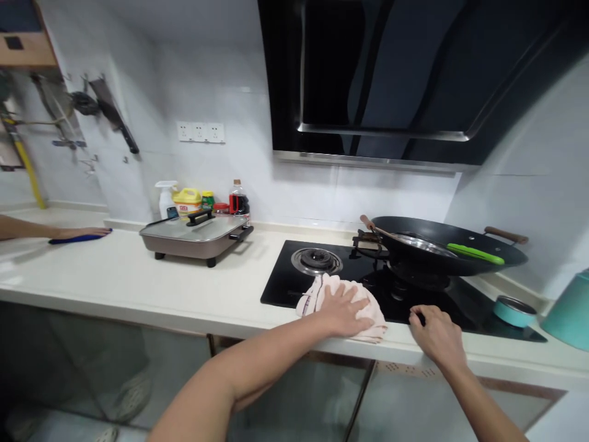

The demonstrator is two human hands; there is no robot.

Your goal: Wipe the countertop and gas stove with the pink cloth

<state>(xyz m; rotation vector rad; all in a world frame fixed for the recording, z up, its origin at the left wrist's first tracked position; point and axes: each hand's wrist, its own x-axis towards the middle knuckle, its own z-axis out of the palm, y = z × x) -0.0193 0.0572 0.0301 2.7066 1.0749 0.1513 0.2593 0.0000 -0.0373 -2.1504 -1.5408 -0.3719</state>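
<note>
My left hand lies flat with fingers spread on a pale pink cloth. The cloth is bunched over the front edge of the black glass cooktop and partly on the white counter. At the cooktop's front edge, to the right of the cloth, my right hand rests with its fingers curled in, and nothing shows in it. Behind the cloth is the left burner. Beyond my right hand a large black wok sits on the right burner, with a green-handled utensil and a shiny metal piece inside.
A lidded electric pan stands on the counter, with bottles behind it. At far left another person's hand presses a blue cloth. A teal round container sits right. The range hood hangs above.
</note>
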